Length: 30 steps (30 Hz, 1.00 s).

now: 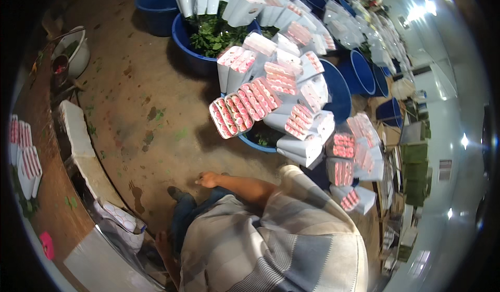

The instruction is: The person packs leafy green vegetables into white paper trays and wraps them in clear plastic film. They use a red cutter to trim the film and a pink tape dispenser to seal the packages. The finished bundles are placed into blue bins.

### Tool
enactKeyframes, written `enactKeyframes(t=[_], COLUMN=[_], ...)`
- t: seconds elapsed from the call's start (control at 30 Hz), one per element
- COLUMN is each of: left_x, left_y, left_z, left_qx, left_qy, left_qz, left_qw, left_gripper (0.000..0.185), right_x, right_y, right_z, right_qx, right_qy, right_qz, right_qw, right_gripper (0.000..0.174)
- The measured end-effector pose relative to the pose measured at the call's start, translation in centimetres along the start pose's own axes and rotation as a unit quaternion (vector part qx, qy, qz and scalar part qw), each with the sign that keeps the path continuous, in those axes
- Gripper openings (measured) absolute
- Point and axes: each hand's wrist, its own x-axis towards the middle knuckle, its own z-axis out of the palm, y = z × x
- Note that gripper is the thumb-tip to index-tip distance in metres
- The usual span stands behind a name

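Note:
My right hand [208,179] hangs loosely over the floor, fingers slightly bent, with nothing seen in it. My left hand [161,240] is low beside the workbench, near a roll of printed wrapping sleeves [121,216]; it seems empty, though partly in shadow. Above my right arm, bunches of pink roses in white cardboard wraps [231,115] lean outward from a blue tub [258,147]. More wrapped bunches [236,63] crowd behind them, some under clear plastic.
Another blue tub [191,53] holds leafy stems with white wraps. Blue buckets [361,71] stand farther right. On the left runs a wooden bench [58,167] with wrapped roses [29,167] and a pink object [46,246]. A white bucket [80,57] stands beyond; leaves litter the concrete floor [129,96].

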Motion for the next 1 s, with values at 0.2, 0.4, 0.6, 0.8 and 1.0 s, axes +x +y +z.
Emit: enactKeyframes(t=[0.2,0.4,0.6,0.8,1.0], left_x=[3.9,9.5,16.8,25.3,39.5], left_y=[4.4,8.2,13.9,16.9,20.8], left_z=[-11.1,-23.7,-32.8,-42.6,-52.0], left_qx=[-0.266,-0.312,-0.371,-0.444,-0.518], left_qy=[0.028,0.116,0.272,0.338,0.38], left_qz=[0.076,0.177,0.116,0.024,-0.012], left_qw=[0.961,0.926,0.88,0.829,0.766], left_gripper=[0.048,0.046,0.049,0.059,0.066], right_x=[3.8,9.7,16.2,32.7,42.2], right_y=[-18.6,-33.5,-47.0,-67.8,-83.1], right_z=[1.7,-3.5,-15.5,-20.9,-19.3], right_qx=[0.007,0.169,0.263,0.144,0.0], right_qy=[-0.011,-0.112,-0.074,-0.008,0.006], right_qz=[-0.113,-0.122,-0.179,-0.314,-0.387], right_qw=[0.993,0.972,0.945,0.938,0.922], right_gripper=[0.052,0.049,0.053,0.073,0.079])
